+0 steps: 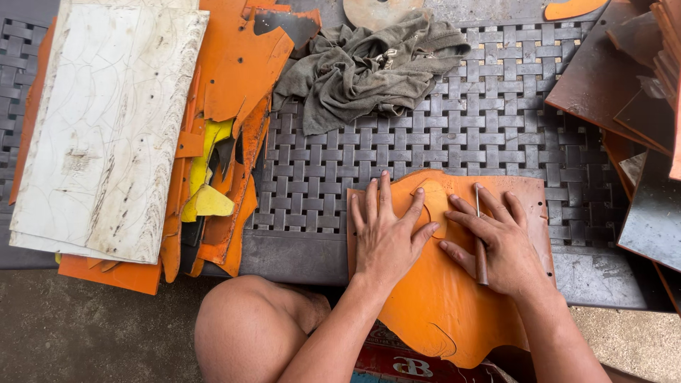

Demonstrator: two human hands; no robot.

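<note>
Both forearms are bare to the edge of the view; no sleeve, watch, ring or glove shows. The left hand (385, 237) has short, plain nails, as does the right hand (502, 245), at three o'clock from it. A bare knee (245, 326) sits at seven o'clock from the left hand, uncovered by any cloth.

Left hand (386, 237) flat, fingers spread; right hand (500, 245) curled, palm down.

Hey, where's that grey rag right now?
In the head view the grey rag lies crumpled at top centre on the woven mat, just right of the orange offcuts.
</note>
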